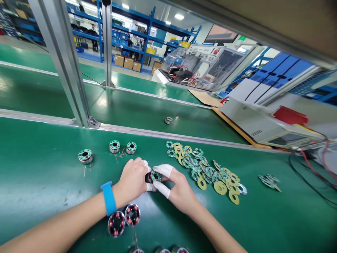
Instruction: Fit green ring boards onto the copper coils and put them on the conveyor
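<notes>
Both hands meet over the middle of the green table [39, 168]. The left hand [133, 181] and the right hand [179, 189] pinch one small round coil [154, 176] between them, their capped fingers [163, 170] closed around its rim, a green ring board sitting on its top face.

The coil looks like a compact metal core wound with copper wire: probably dense for its size, stiff, and smooth on the outer rim, so the rubber caps should help against slipping. The thin wire tails and the board on top look like the fragile parts; the bare rim seems the safest place to hold.

No box or tray shows near the hands; everything lies loose on the table. At 2 o'clock from the hands spreads a pile of ring boards [202, 168], green and yellow. At 10 o'clock stand three finished coils [114, 146]. At 7 o'clock, near the left wrist with its blue band [108, 198], lie bare coils [123, 218].
</notes>
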`<state>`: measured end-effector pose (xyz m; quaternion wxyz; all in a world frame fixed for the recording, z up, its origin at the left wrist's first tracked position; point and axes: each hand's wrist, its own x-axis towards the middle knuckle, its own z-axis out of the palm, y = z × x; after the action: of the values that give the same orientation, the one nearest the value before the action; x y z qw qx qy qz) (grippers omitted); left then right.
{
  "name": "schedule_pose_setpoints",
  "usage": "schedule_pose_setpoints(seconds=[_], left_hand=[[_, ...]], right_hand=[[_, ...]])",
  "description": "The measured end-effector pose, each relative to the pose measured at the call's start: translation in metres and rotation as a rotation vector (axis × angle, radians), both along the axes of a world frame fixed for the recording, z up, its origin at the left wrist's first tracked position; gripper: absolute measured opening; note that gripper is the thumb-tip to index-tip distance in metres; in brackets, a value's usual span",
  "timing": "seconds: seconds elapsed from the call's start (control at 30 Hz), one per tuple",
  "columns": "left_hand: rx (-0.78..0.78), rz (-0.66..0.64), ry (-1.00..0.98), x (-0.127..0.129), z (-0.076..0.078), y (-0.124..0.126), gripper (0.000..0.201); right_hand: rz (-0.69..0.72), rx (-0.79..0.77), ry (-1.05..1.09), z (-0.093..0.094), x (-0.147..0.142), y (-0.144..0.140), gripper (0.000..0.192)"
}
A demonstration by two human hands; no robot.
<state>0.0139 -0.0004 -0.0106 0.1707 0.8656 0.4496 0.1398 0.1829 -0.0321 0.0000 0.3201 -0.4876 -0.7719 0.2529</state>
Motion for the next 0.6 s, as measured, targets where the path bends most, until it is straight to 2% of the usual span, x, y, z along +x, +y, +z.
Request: schedule_pose_setpoints(seconds=[0.23,0.43,0.6], left_hand=[[-0.017,0.005,0.01,0.001,-0.001,0.0,0.046],[-0.002,-0.01,-0.008,0.001,-0.001,0.0,0.044],[-0.015,-0.015,0.007,0.001,0.0,0.0,0.045]], right_hand=[[-0.059,-0.044,-0.016,0.002,-0.003,0.001,0.026],[-0.049,-0.101,0.011,0.007,0.0,0.003,0.026],[-0.044,-0.099,-0.046,0.011,-0.001,0.001,0.025]])
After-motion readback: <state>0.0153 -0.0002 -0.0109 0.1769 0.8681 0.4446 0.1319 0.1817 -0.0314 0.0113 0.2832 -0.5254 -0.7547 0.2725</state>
